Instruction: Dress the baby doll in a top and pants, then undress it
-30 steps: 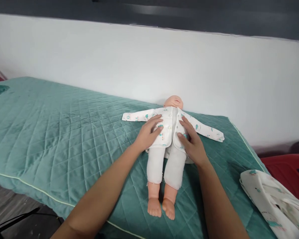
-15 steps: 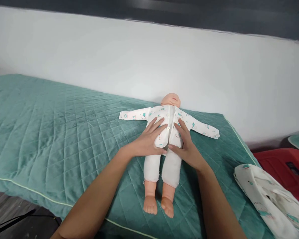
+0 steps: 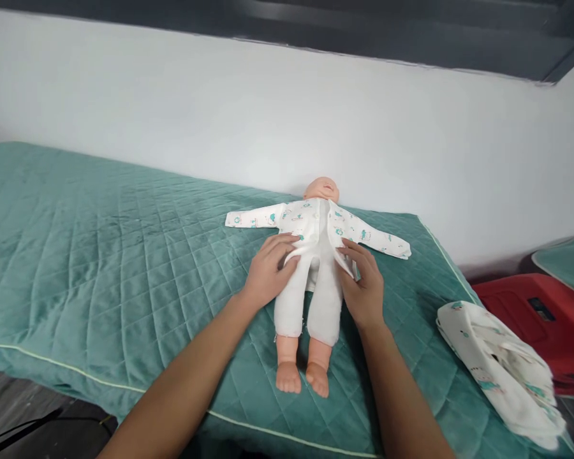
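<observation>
A baby doll (image 3: 290, 312) with a white cloth body lies on its back, bare feet toward me. It wears a white printed baby shirt (image 3: 300, 217), its sleeves stretched out to both sides and its front parted below the chest. My left hand (image 3: 270, 271) grips the shirt's lower left front edge between thumb and fingers, beside the doll's hip. On the other side my right hand (image 3: 364, 284) is closed on the right front flap, which is folded outward; its thumb is partly hidden by cloth.
A green quilted cover (image 3: 138, 268) lies under the doll, against a white wall (image 3: 268, 115). To the right is a bunched white printed cloth (image 3: 502, 376). Past the cover's edge stands a red plastic object (image 3: 516, 319). A dark cable (image 3: 23, 427) shows at lower left.
My hands lay spread on the shirt front; now they have moved apart and grip its lower edges. The hem is drawn up and outward, uncovering the doll's lower body.
</observation>
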A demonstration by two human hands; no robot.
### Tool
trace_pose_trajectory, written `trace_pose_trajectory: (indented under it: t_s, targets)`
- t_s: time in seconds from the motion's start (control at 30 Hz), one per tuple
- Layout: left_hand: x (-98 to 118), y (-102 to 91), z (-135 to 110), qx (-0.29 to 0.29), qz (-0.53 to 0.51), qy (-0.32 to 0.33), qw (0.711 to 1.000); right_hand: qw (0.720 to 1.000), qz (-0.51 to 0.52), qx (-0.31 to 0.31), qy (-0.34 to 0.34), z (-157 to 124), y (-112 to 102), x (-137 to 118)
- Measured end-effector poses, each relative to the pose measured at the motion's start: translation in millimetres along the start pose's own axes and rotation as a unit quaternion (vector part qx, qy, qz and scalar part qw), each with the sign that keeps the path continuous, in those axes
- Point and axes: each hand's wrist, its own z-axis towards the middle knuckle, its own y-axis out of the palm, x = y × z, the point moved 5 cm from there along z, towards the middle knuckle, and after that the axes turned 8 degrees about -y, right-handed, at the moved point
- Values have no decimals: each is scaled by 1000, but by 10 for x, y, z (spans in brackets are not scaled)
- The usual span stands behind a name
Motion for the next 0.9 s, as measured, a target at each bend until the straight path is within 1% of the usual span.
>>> trace_pose_trajectory:
  t_s: [0.07,0.13,0.2,0.23,0.3,0.33,0.37,0.4,0.47,0.53,0.63,0.7,0.73,0.77,0.83,0.9]
  targets:
    - [-116,-53,15,44,-68,-88,993,996,23,59,69,-14,-63,99]
    - [-259,-101,8,96,-157,-174,967,976,67,122,170,-58,-117,248]
    - [-397,-145,-8,149,-249,-226,930,937,142,191,257,-112,-153,395]
    - [-461,-164,-17,169,-287,-244,911,913,186,224,286,-131,-164,455]
    - [-579,-197,-40,195,-334,-275,880,867,258,281,319,-150,-185,542]
    - [-627,-212,-54,202,-342,-289,871,851,276,302,328,-156,-197,570]
    - [-667,-228,-71,208,-345,-299,865,841,285,316,334,-160,-210,589]
    - [-700,-244,-89,212,-342,-305,863,836,288,323,336,-163,-221,600]
    - [-747,-277,-133,223,-323,-313,865,842,281,319,332,-171,-239,613]
    - [-774,-332,-186,253,-277,-312,873,857,242,309,334,-204,-271,638]
    - [-753,-445,-248,310,-154,-282,894,876,110,318,346,-303,-390,698]
    - [-704,-477,-252,314,-78,-245,914,892,25,316,321,-341,-470,705]
    - [-678,-469,-243,302,-49,-225,925,906,-8,300,299,-340,-487,695]
    - [-656,-444,-230,279,-27,-209,937,921,-34,272,277,-331,-482,679]
    - [-627,-349,-200,210,-1,-188,959,948,-66,189,246,-303,-409,646]
    - [-615,-224,-178,128,10,-178,976,965,-79,93,233,-280,-287,618]
